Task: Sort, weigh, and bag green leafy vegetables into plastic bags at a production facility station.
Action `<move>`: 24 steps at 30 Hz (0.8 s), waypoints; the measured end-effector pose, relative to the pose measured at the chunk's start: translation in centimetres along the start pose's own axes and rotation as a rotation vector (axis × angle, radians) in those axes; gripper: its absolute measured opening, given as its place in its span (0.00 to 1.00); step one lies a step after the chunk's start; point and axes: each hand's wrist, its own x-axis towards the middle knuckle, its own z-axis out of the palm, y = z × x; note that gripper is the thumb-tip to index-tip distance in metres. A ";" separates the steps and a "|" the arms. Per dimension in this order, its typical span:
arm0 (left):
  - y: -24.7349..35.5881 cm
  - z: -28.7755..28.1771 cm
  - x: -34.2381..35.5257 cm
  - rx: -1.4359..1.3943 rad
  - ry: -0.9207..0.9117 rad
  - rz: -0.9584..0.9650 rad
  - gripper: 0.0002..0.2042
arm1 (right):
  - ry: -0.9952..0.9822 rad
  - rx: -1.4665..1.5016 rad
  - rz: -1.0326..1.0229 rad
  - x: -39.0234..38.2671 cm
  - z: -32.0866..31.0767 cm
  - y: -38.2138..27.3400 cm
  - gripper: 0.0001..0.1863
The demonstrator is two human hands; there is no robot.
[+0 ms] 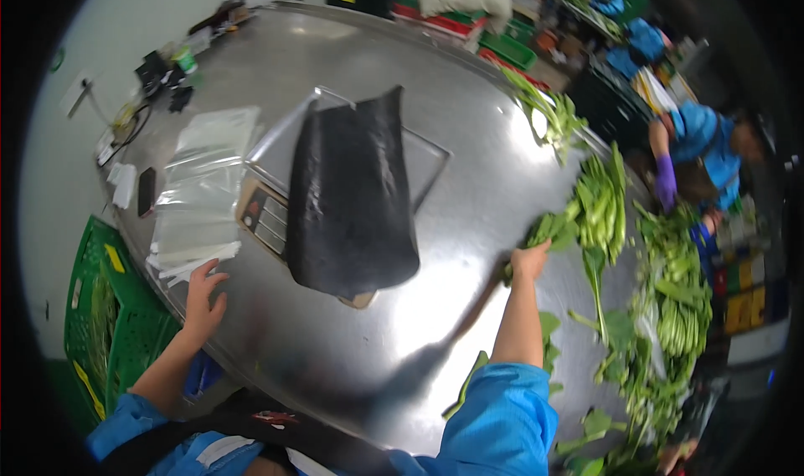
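My right hand (529, 262) is closed on leafy green vegetables (554, 227) on the right side of the steel table (469, 183). Just beyond it lies a bundle of green stalks (600, 204). My left hand (203, 302) hovers by the table's left edge with its fingers apart, holding nothing. Nearest to it is a stack of clear plastic bags (205, 183). Between my hands, a black sheet (352, 195) covers much of a metal tray (431, 154) and a weighing scale (266, 216), whose keypad side shows.
A large heap of greens (670, 325) lines the right edge, with loose leaves (595, 426) nearby. A phone (146, 192) lies at the left. Green crates (126, 325) stand beside the table. Across the right edge works a person in blue (703, 149) with a purple glove.
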 end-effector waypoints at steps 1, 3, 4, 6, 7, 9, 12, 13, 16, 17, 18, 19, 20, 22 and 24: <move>0.6 0.7 0.3 -0.061 -0.004 0.019 0.18 | -0.028 0.257 -0.066 -1.0 -1.1 2.0 0.45; 1.5 2.1 0.5 -0.073 -0.070 0.091 0.17 | -0.049 0.609 -0.168 -4.9 -5.5 5.5 0.46; 1.9 2.8 0.3 -0.072 -0.099 0.135 0.17 | -0.054 0.705 -0.209 -8.2 -8.4 7.1 0.45; 3.5 4.6 0.0 -0.165 -0.225 0.150 0.16 | 0.016 0.837 -0.232 -13.3 -11.5 12.2 0.45; 4.4 5.4 -0.5 -0.242 -0.335 0.151 0.15 | -0.004 0.841 -0.188 -16.4 -12.4 13.5 0.46; 8.1 7.7 -1.4 -0.507 -0.704 -0.069 0.17 | -0.028 0.709 -0.161 -22.1 -12.4 15.2 0.46; 13.8 13.4 -3.6 -1.041 -1.165 -0.145 0.27 | -0.226 0.671 -0.054 -29.1 -11.7 13.5 0.45; 15.7 15.4 -4.7 -1.262 -1.243 -0.190 0.31 | -0.312 0.734 -0.040 -30.9 -11.2 12.8 0.46; 21.0 18.6 -5.7 -1.511 -1.317 -0.673 0.26 | -0.478 0.396 -0.375 -34.2 -10.6 10.8 0.51; 21.4 19.2 -5.6 -1.500 -1.274 -0.747 0.22 | -0.462 0.347 -0.434 -34.6 -11.1 11.1 0.51; 21.5 19.9 -5.2 -1.493 -1.226 -0.817 0.19 | -0.463 0.348 -0.439 -34.1 -11.1 12.1 0.51; 21.8 20.5 -4.7 -1.480 -1.193 -0.796 0.17 | -0.228 0.357 -0.345 -33.1 -11.4 14.2 0.50; 22.0 21.0 -4.2 -1.468 -1.158 -0.774 0.15 | 0.005 0.363 -0.249 -32.0 -11.9 16.3 0.48; 23.4 21.3 -3.1 -1.446 -1.186 -0.731 0.12 | 0.116 0.744 -0.016 -30.0 -14.1 19.2 0.43; 27.0 21.0 -2.9 -1.400 -1.249 -0.601 0.13 | -0.041 1.079 0.096 -30.6 -16.2 19.6 0.43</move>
